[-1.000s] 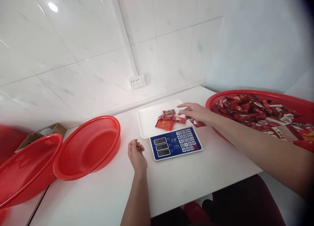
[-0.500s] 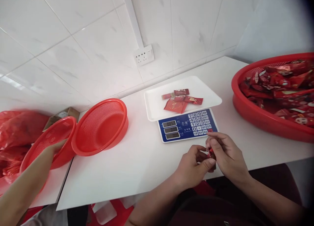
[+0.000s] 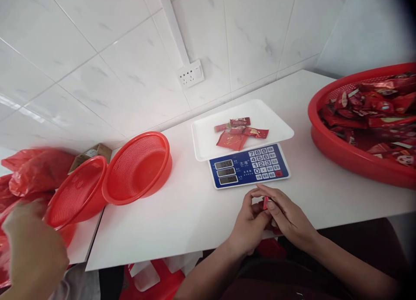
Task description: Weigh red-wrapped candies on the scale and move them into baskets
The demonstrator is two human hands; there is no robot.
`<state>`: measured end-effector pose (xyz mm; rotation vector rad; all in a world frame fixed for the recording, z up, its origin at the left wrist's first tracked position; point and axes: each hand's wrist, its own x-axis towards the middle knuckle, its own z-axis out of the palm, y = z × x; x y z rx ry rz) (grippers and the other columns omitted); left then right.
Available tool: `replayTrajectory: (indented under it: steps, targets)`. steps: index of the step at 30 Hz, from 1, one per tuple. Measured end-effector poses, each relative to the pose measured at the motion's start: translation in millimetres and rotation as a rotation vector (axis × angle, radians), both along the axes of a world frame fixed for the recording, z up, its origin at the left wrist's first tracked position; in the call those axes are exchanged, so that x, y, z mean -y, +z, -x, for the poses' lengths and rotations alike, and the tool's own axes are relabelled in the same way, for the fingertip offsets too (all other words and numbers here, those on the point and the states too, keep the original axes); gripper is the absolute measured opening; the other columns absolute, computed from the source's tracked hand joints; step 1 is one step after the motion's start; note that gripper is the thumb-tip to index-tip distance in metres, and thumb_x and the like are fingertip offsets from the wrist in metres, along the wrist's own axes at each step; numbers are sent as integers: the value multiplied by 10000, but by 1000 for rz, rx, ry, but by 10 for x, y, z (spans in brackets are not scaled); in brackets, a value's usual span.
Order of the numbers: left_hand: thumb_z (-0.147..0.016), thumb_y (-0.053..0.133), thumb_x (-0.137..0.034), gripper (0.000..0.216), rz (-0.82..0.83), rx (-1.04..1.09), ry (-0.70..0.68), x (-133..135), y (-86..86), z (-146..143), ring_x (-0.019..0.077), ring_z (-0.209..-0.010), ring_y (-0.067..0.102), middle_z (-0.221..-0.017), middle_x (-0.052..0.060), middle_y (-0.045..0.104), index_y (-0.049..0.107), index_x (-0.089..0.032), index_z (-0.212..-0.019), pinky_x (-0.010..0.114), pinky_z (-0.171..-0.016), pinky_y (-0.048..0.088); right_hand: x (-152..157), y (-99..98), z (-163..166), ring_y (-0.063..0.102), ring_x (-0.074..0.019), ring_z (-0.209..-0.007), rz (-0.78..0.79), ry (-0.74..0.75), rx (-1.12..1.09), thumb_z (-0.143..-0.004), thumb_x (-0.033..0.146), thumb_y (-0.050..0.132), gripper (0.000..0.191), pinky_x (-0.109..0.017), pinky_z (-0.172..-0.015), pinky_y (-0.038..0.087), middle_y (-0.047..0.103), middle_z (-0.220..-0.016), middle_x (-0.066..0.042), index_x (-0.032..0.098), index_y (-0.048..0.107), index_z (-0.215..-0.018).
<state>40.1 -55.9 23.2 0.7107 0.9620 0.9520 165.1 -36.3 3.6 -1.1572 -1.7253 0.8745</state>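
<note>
My left hand (image 3: 248, 226) and my right hand (image 3: 290, 213) meet just in front of the scale. Both are closed around small red wrapped packets (image 3: 265, 203), mostly hidden by my fingers. A digital scale with a blue keypad panel (image 3: 245, 172) stands just beyond them, and its white tray (image 3: 204, 144) bears several red packets. The largest of these is a flat red sachet (image 3: 232, 141); a narrow red packet (image 3: 256, 132) lies to its right.
At the right a big red basket (image 3: 320, 139) holds many red packets. Two red perforated baskets, a nearer one (image 3: 164, 178) and a farther one (image 3: 60, 200), stand leftward. Another person's hand (image 3: 35, 248) reaches toward red plastic bags (image 3: 42, 172). A socket (image 3: 190, 74) is on the wall.
My hands have shifted slightly left and closer together around the packets. The other person's hand has come out of the far-left basket and moved left toward the bags.
</note>
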Motion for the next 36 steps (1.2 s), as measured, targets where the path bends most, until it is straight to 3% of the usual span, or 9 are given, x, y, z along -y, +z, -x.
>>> replayTrajectory:
  steps: [4,9,13,17,21,25,30,32,36]
  targets:
    - [-730,706,-369,689,16,-19,107,-1,32,14,88,-642,514,-832,-2,608,407,-250,-1339,254,-670,421,33,-25,-58,530,-222,-1214,50,99,31,-947,392,349,445,-403,-982,481,560,-1323,-70,299,443,-1373]
    - [-720,712,-389,747,25,-2,19,5,69,32,132,-791,556,-954,28,591,387,-273,-1382,277,-711,457,50,-78,-69,481,-213,-1265,75,50,-13,-943,395,390,515,-400,-1022,451,439,-1440,-61,314,311,-1445]
    - [-757,674,-454,598,-17,25,-32,7,68,18,134,-805,542,-1007,40,561,486,-259,-1290,291,-710,484,28,-70,-76,391,-219,-1333,38,44,-17,-942,406,380,510,-438,-1073,383,421,-1450,-69,313,323,-1440]
    - [-808,620,-478,434,-179,-54,-58,-5,44,16,112,-764,534,-997,41,560,513,-210,-1132,269,-712,467,16,-72,-121,391,-237,-1331,145,81,-72,-927,466,384,533,-442,-1073,374,408,-1459,-80,300,347,-1432]
    - [-893,486,-430,294,-330,-388,-75,-47,80,62,154,-763,572,-915,53,613,447,-211,-1084,291,-699,453,-13,-126,-193,452,-266,-1285,324,176,-190,-861,512,508,644,-422,-1017,440,442,-1431,-108,286,333,-1438]
    - [-924,366,-366,270,-393,-877,-258,-109,247,111,211,-759,611,-873,62,658,440,-222,-1142,322,-674,445,-56,-175,-219,537,-273,-1199,502,256,-303,-808,524,589,698,-416,-949,501,499,-1371,-135,273,353,-1415]
    - [-920,326,-318,296,-487,-1183,-406,-235,489,92,269,-811,646,-952,85,685,430,-231,-1183,359,-697,455,-121,-278,-198,575,-242,-1138,447,136,-407,-802,531,594,724,-404,-933,510,542,-1307,-112,295,316,-1428]
    - [-914,351,-300,242,-507,-1205,-327,-360,564,133,252,-791,646,-931,71,683,452,-237,-1124,339,-683,455,-159,-319,-218,609,-225,-1067,409,57,-376,-791,557,592,717,-386,-910,525,575,-1254,-98,290,352,-1411]
    - [-916,406,-319,144,-577,-1066,65,-844,690,389,164,-696,617,-847,9,663,446,-256,-1039,259,-619,442,-217,-313,-282,640,-215,-960,400,-4,-275,-743,620,600,711,-353,-845,555,628,-1151,-85,245,471,-1334]
